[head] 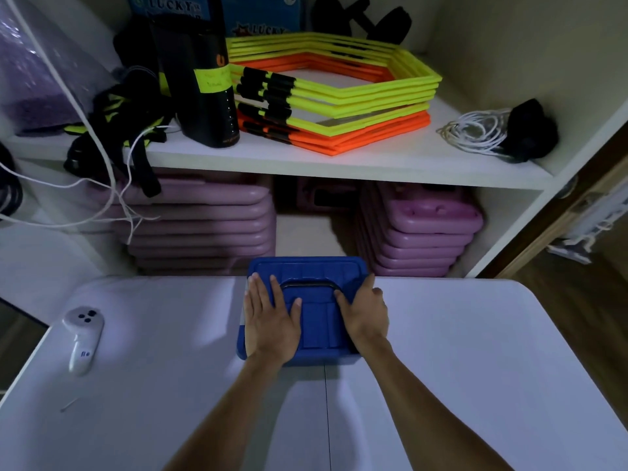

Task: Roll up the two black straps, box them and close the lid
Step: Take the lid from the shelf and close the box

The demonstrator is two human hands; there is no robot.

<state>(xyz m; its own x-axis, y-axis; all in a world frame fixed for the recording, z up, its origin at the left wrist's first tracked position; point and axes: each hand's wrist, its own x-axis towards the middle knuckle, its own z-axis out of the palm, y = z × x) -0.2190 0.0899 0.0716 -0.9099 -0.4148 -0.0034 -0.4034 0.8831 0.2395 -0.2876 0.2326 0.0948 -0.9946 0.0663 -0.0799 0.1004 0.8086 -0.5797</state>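
A blue plastic box with its lid (314, 273) on stands at the far middle edge of the white table (475, 368). A dark handle (307, 284) lies flat in the lid's top. My left hand (270, 319) lies flat, palm down, on the lid's left half with fingers spread. My right hand (365, 312) rests on the lid's right side, its fingers over the right edge and one finger touching the handle's end. The two black straps are not visible; the lid hides the box's inside.
A white controller (83, 336) lies on the table's left part. Behind the table is a white shelf (339, 161) holding yellow and orange hexagon rings (339, 93), a black cylinder (207, 86), tangled black-yellow straps (115, 130) and a white cord (475, 130). Purple cases (421, 232) are stacked below.
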